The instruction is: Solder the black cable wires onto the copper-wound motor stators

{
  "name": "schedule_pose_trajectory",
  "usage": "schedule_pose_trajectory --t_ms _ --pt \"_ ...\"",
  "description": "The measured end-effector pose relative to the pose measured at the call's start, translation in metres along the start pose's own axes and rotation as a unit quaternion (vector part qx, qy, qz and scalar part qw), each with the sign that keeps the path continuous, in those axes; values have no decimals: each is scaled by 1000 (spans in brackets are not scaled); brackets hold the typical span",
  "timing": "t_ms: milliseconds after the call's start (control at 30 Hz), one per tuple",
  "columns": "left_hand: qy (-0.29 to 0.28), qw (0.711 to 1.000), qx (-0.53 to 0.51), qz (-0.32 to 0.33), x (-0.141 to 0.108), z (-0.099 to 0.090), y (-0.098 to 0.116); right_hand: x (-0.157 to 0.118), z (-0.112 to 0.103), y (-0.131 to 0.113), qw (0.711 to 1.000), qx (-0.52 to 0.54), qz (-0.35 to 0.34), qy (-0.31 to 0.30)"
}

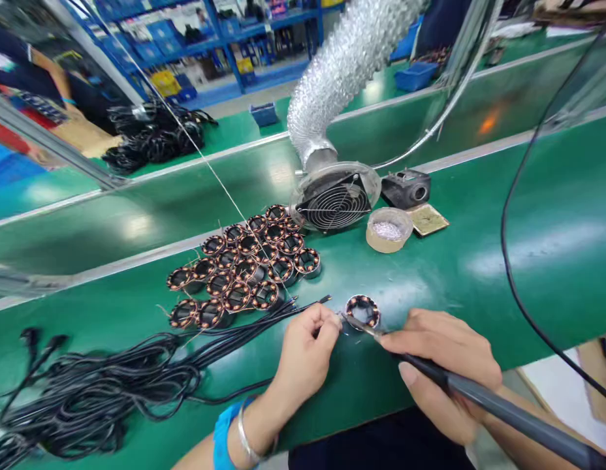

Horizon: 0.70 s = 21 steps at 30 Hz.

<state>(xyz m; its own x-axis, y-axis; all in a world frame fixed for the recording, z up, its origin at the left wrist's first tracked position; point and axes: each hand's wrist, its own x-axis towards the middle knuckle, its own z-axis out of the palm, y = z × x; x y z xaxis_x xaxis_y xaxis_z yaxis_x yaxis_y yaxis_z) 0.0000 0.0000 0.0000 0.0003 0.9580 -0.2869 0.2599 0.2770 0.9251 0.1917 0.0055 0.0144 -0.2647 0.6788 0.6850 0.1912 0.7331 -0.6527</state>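
My right hand (445, 365) is wrapped round a soldering iron (503, 408), whose metal tip reaches the left inner edge of a wound motor stator (362, 312). This ring, with copper coils around its inside, lies on the green bench. Just left of it, my left hand (310, 343) pinches a thin wire end at the stator's edge; the fingertips hide most of the wire. Black power cables (224, 343) pass behind that hand, their stripped ends pointing right. Several more stators (237, 296) stand grouped beyond the cables.
A coiled heap of cables (87, 391) covers the left front. Behind the work hangs a fume fan (337, 202) on a silver duct (332, 72). A small round tub (388, 230), a sponge tray (427, 220) and a black iron holder (407, 188) stand right. A black cord (506, 241) arcs down the right side.
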Motion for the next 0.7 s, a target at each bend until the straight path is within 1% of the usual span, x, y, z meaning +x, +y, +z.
schedule_pose_trajectory --t_ms 100,267,400,700 --pt "-6 1000 -3 -3 0 1 1 1 -1 -2 1000 4 1 -1" --pt "-4 1000 -6 -6 1 2 2 2 -4 -4 1000 21 5 13" --pt "-3 1000 -9 -1 1 2 2 4 -6 -5 1000 18 16 10" --pt "-5 1000 -12 0 1 2 1 3 -7 -2 1000 22 15 8"
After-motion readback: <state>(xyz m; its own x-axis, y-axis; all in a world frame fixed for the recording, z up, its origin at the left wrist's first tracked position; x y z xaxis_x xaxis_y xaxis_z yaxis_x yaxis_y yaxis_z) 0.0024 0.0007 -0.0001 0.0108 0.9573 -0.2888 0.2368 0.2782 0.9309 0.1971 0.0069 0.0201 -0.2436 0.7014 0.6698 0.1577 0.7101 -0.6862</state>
